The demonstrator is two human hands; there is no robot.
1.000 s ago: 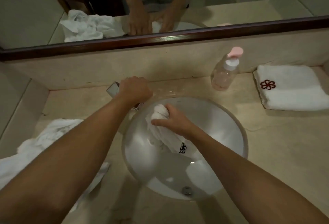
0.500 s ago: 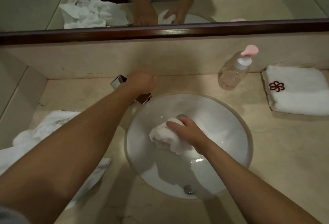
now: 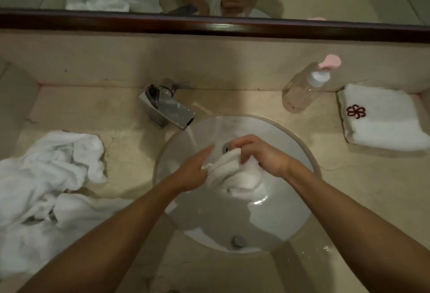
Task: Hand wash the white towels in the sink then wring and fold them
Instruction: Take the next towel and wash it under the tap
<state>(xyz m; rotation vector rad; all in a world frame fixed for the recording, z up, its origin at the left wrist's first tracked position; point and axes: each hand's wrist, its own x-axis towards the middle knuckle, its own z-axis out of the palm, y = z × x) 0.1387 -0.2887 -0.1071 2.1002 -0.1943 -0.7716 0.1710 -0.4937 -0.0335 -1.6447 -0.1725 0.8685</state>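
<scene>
Setting: beige stone vanity counter [image 3: 363, 199] below a dark-wood-framed mirror [image 3: 209, 26], with a round white basin sink [image 3: 300, 218] sunk into it.
Water: square chrome tap [image 3: 166, 108] pours a thin stream into the far left of the bowl, probably left running so the cloth can be soaked and rinsed.
Task towel: small white terry towel [image 3: 235, 174] is bunched up over the middle of the sink, near the stream, where drips fall into the bowl.
Right hand: right hand [image 3: 260, 155] has its fingers curled round the top of the bunch and grips it firmly, likely to anchor it for rubbing.
Left hand: left hand [image 3: 195, 171] touches the towel's left edge; fingers look mostly straight, so no grasp there.
Waiting pile: crumpled heap of white towels [image 3: 46, 188] lies on the counter left of the sink, seemingly unwashed.
Finished side: neatly folded white towel with a dark red flower emblem [image 3: 381, 120] sits far right, kept apart from the wet work.
Soap: clear pump bottle with a pink head [image 3: 307, 88] stands between tap and folded towel, within reach.
Hidden: left fingertips and this towel's emblem are buried in cloth; heap is cut off by the frame; bottle contents are unclear; the dim light blurs the water.
</scene>
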